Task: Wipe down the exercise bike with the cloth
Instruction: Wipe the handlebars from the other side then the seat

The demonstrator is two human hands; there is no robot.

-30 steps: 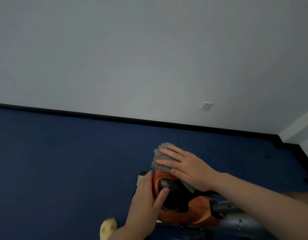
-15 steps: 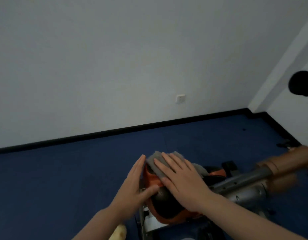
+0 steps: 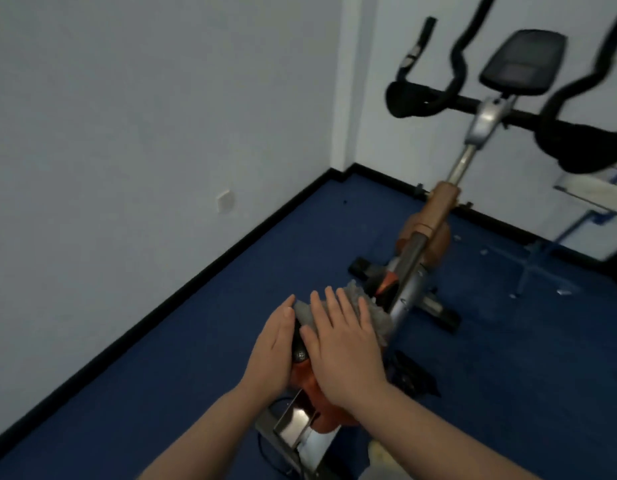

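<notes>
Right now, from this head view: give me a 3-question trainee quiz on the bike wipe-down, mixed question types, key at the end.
1. True or false: the right hand presses the grey cloth flat with straight fingers.
2. Multiple choice: the left hand rests on
A. the handlebars
B. the side of the saddle, beside the cloth
C. the floor
3. Fill in: the console screen sits between the black ____.

Key:
1. True
2. B
3. handlebars
</notes>
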